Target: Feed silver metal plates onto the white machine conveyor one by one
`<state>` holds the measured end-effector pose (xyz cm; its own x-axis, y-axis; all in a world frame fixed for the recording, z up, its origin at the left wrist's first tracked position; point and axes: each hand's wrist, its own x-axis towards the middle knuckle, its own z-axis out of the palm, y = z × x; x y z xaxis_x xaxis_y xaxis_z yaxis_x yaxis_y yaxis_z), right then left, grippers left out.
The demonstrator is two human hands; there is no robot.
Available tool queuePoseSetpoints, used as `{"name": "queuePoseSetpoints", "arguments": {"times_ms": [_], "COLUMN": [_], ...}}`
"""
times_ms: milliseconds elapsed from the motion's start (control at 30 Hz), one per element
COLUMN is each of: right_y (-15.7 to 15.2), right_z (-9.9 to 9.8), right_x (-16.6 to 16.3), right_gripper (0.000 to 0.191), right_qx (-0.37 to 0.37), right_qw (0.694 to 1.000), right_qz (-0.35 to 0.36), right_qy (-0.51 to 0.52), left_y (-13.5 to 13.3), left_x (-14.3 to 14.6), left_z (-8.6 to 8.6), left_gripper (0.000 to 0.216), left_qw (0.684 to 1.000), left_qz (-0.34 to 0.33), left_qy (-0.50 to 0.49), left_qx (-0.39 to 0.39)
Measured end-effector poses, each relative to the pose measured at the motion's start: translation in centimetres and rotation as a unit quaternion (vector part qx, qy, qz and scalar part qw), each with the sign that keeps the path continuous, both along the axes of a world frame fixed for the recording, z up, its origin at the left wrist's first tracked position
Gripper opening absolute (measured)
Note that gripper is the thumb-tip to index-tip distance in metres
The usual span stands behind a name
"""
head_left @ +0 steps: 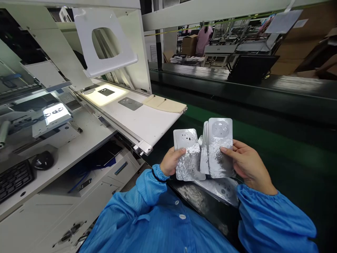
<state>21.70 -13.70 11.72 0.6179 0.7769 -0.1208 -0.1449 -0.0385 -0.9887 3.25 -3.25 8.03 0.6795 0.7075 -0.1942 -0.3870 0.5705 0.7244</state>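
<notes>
In the head view, the white belt (155, 123) makes a good place to start. Just past its near end, on the right, are the person's two hands, each with a bunch of shiny silver cards. The left hand (172, 161) pinches the left bunch (188, 161), thumb on the front, and the top card has small holes. The right hand (249, 163) is closed on the right bunch (220, 154) the same way, thumb on the front, with the cards fanned out a little. Under both bunches, near the belt's end, lies a shiny pile (223, 189). On the belt sits a gray card (130, 103), and behind it a dark card (106, 91) lies on a glowing patch. Left of the belt are a black mouse (43, 160) and a keyboard (14, 181); its letters are too small to read. Far right of the belt, a big brown box (295, 42) wears a white label (300, 23), also too small to read.
</notes>
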Motion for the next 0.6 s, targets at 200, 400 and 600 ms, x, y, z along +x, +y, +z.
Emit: {"name": "queuePoseSetpoints", "arguments": {"times_ms": [200, 400, 600], "right_y": [0.9, -0.1, 0.0], "right_z": [-0.6, 0.1, 0.4], "right_x": [-2.5, 0.5, -1.4], "right_gripper": [0.053, 0.042, 0.047], "right_qx": [-0.036, 0.002, 0.004], "right_qw": [0.993, 1.0, 0.999], "right_qz": [0.11, -0.004, 0.054], "right_qy": [0.032, -0.015, 0.005], "left_y": [-0.6, -0.1, -0.5], "left_x": [0.6, 0.4, 0.7], "left_z": [0.4, -0.1, 0.9], "left_gripper": [0.047, 0.051, 0.047], "left_qw": [0.999, 1.0, 0.998], "left_qz": [-0.017, 0.025, 0.032], "left_qy": [0.013, -0.006, 0.015], "left_qx": [0.035, -0.01, 0.05]}}
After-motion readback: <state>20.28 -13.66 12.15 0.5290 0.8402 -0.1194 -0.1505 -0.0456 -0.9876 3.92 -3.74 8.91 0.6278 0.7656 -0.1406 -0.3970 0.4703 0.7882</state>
